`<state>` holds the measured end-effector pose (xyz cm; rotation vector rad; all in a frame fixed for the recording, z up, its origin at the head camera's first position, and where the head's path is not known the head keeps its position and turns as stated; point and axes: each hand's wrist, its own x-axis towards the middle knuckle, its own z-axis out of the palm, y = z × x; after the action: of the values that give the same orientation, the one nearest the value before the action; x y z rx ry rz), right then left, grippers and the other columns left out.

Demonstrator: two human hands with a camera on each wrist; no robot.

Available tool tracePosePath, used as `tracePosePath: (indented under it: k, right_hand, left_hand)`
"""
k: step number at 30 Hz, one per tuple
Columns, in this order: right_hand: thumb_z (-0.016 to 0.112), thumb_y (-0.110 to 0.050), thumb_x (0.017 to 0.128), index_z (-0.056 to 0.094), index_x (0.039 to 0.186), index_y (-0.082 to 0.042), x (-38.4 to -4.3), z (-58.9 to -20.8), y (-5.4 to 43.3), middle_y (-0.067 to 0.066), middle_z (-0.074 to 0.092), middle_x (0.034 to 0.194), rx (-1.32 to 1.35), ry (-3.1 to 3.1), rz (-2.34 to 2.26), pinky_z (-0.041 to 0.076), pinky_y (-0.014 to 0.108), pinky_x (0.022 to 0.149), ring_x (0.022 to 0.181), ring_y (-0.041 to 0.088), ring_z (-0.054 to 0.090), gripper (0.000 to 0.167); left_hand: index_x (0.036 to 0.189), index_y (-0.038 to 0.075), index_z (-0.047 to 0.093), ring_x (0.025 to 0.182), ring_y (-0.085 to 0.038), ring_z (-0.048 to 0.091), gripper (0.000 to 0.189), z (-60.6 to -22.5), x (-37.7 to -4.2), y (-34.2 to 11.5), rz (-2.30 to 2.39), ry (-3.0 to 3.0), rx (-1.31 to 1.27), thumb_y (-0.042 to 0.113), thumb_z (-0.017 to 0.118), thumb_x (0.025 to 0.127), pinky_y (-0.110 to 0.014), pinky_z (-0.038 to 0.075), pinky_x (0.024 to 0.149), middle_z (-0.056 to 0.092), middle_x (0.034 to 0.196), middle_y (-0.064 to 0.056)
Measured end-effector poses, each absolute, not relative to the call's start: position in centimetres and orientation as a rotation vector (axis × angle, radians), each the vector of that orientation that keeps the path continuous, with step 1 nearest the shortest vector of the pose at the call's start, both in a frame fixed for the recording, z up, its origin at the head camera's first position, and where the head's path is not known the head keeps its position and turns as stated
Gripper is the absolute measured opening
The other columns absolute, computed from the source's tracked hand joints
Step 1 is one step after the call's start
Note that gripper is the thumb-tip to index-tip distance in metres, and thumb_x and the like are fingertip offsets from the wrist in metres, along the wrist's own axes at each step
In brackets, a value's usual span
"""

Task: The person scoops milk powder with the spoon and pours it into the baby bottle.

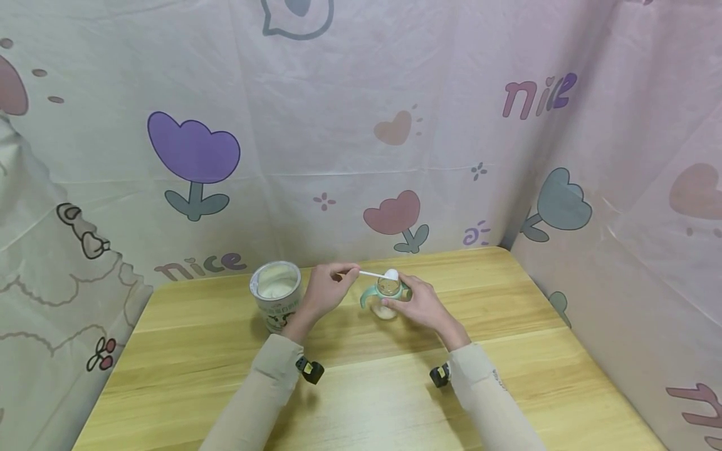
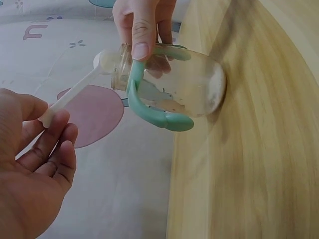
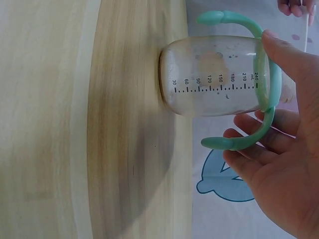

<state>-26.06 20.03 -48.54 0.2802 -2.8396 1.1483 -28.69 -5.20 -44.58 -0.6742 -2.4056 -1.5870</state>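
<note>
My left hand [image 1: 327, 293] pinches the handle end of a white measuring scoop [image 2: 76, 94] between thumb and fingers. The scoop's bowl sits at the open mouth of a clear baby bottle [image 3: 214, 74] with green side handles [image 2: 154, 115]. My right hand [image 1: 424, 305] grips the bottle around its neck and handle ring, thumb on the near side. Upright on the table, the bottle has whitish powder [image 2: 217, 85] at its bottom. Left of my left hand stands an open milk powder can [image 1: 276, 310], pale powder visible inside.
The wooden table [image 1: 372, 388] reaches back to a printed cloth [image 1: 316, 144], which hangs close behind the can and bottle. More cloth hangs along the left and right sides. Dark cameras are strapped to both wrists.
</note>
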Motion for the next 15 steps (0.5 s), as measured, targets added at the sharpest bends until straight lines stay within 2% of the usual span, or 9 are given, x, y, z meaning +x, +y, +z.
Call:
tracePosePath:
  k: [7,15]
  right_hand:
    - [0.084,-0.049,0.088,0.05,0.155,-0.005,-25.96,-48.49,20.07,0.024,0.059,0.15,0.288,-2.834,1.146,0.042,0.063,0.118,0.139,0.044,0.056,0.087]
    - [0.084,-0.048,0.088,0.05,0.155,-0.004,-25.96,-48.47,20.07,0.024,0.058,0.151,0.285,-2.833,1.148,0.041,0.062,0.119,0.14,0.044,0.055,0.087]
  left_hand:
    - [0.114,0.002,0.08,0.103,-0.029,0.075,0.019,-44.79,-28.48,-5.27,-1.599,-2.367,-0.696,0.012,0.071,0.101,-0.03,0.061,0.086,0.08,0.116,-0.014]
    - [0.114,0.0,0.08,0.1,-0.03,0.076,0.019,-45.27,-28.34,-5.5,-1.585,-2.344,-0.733,0.007,0.07,0.1,-0.03,0.062,0.084,0.08,0.114,-0.016]
